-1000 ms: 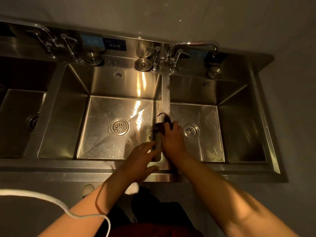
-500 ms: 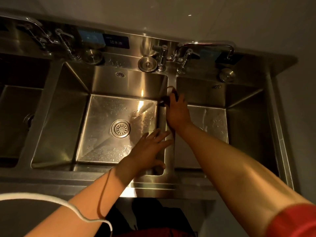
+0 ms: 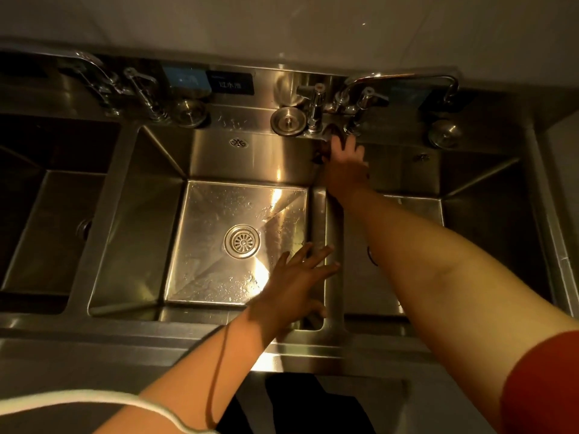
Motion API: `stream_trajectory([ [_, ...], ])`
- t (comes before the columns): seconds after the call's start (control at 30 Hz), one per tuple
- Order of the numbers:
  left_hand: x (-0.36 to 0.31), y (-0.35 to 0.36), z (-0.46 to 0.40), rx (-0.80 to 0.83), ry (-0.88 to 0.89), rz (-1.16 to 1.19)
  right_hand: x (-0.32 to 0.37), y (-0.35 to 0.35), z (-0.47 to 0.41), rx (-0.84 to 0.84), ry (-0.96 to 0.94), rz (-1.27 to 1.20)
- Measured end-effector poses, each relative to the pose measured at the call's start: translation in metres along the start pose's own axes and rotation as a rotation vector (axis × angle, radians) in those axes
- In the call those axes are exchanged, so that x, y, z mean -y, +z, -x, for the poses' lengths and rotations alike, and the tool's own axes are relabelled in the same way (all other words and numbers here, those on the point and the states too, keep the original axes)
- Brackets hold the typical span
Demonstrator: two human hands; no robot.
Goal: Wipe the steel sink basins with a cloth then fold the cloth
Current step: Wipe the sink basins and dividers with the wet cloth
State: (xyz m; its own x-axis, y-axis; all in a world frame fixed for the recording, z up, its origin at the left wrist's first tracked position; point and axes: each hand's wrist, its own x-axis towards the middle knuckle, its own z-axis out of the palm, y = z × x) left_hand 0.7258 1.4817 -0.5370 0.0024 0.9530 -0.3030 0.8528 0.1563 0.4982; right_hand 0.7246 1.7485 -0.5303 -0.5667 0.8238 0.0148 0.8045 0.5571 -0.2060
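Cloth (image 3: 326, 145) is the thing to follow, though from my seat I work outward from the nearest marker: my left hand (image 3: 297, 283), fingers spread flat and holding nothing, braces on the near end of the divider (image 3: 327, 208) between the middle basin (image 3: 150, 198) and the right basin (image 3: 470, 208). Farther along, my right hand (image 3: 346, 166) reaches to the far end of that divider, just below the faucet (image 3: 360, 101). Its fingers lie extended, pressing down rather than curling. Only a dark scrap of the cloth shows past the fingertips and left edge of the palm; the rest sits beneath the hand. To wipe well here, I judge I should keep the palm flat, press evenly, and keep the cloth from bunching around the faucet base.
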Motion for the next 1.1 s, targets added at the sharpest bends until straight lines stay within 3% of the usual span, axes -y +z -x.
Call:
stream_trajectory([
  [0.13,-0.013,-0.006,0.004,-0.002,-0.039,-0.061,0.004,-0.009,0.032,-0.013,-0.010,0.041],
  [0.27,-0.025,0.004,0.020,0.008,-0.101,-0.059,-0.002,-0.010,0.094,0.012,-0.030,-0.087],
  [0.43,-0.019,0.028,0.067,-0.007,-0.021,-0.009,-0.008,-0.002,0.185,0.099,-0.026,-0.143],
  [0.67,0.019,0.025,0.118,0.072,-0.085,-0.205,0.005,-0.009,0.270,0.133,-0.031,-0.047],
  [0.87,0.047,0.009,0.138,0.069,-0.200,-0.137,0.044,0.005,0.301,0.195,-0.262,0.095],
  [1.0,0.077,0.001,0.152,0.063,-0.280,-0.171,0.089,0.018,0.301,0.284,-0.224,-0.040],
  [1.1,0.109,-0.016,0.166,0.027,-0.389,-0.210,0.120,0.026,0.287,0.333,-0.136,-0.305],
])
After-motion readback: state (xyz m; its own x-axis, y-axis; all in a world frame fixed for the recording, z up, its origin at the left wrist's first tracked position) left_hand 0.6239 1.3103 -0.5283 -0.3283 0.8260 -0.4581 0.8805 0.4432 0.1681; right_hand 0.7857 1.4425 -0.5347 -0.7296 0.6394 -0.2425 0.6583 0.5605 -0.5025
